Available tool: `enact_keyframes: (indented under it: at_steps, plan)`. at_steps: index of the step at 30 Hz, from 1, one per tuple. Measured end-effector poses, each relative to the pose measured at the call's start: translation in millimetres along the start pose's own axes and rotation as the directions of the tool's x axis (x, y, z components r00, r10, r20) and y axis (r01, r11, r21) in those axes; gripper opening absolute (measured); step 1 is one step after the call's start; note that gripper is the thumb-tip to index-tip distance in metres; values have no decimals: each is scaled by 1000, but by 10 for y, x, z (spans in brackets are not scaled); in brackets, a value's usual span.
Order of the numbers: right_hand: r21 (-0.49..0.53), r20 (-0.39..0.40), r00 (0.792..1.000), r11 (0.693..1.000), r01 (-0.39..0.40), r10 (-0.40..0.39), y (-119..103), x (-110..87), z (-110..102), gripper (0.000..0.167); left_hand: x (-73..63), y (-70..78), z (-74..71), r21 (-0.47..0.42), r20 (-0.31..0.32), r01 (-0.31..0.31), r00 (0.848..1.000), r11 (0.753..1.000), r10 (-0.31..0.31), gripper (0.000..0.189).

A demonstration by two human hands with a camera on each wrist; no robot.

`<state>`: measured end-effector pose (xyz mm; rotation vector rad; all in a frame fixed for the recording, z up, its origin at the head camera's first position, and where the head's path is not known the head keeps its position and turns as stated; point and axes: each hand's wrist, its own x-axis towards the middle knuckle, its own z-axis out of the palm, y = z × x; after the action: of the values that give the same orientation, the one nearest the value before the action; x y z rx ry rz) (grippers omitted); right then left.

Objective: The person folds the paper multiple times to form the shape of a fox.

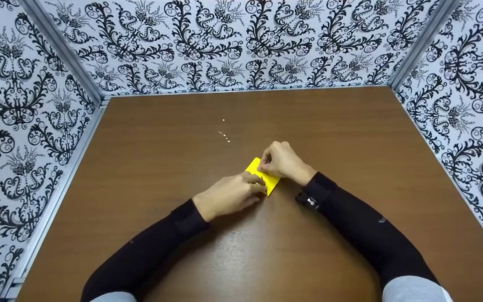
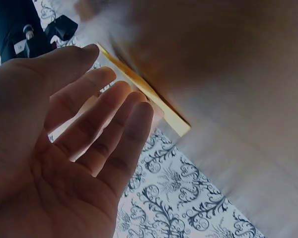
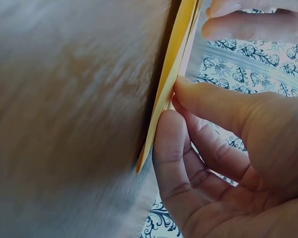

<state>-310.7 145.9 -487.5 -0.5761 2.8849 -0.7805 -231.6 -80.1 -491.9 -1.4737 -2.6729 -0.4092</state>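
A small piece of folded yellow paper (image 1: 271,182) lies on the brown table, slanted under both hands. My right hand (image 1: 284,162) pinches it near its far right edge, with thumb and forefinger together at the paper. Seen from the right wrist, the yellow paper (image 3: 175,54) shows edge-on in layers, slightly parted, right at the thumb (image 3: 208,96) and forefinger. My left hand (image 1: 232,193) rests over the left side and covers part of it. In the left wrist view, its loosely bent fingers (image 2: 121,134) come close to the paper's edge (image 2: 175,120) without gripping it.
Several tiny white bits (image 1: 224,135) are scattered on the table (image 1: 162,138) beyond the hands. Patterned black-and-white panels (image 1: 241,46) with metal framing stand at the back and both sides. A dark wrist-worn device (image 1: 307,200) sits below the right wrist.
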Motion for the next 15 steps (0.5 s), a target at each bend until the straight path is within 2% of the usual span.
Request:
enact_keyframes:
  at_steps: [7,15]
  plan:
    - [30,-21,999,999,42,-41,24,1,14,10,11,52,38,67,28,-18,999,998,16,30]
    - [40,3,1000,999,19,-19,9,-11,-21,10,6,81,87,97,18,-24,1000,995,22,30]
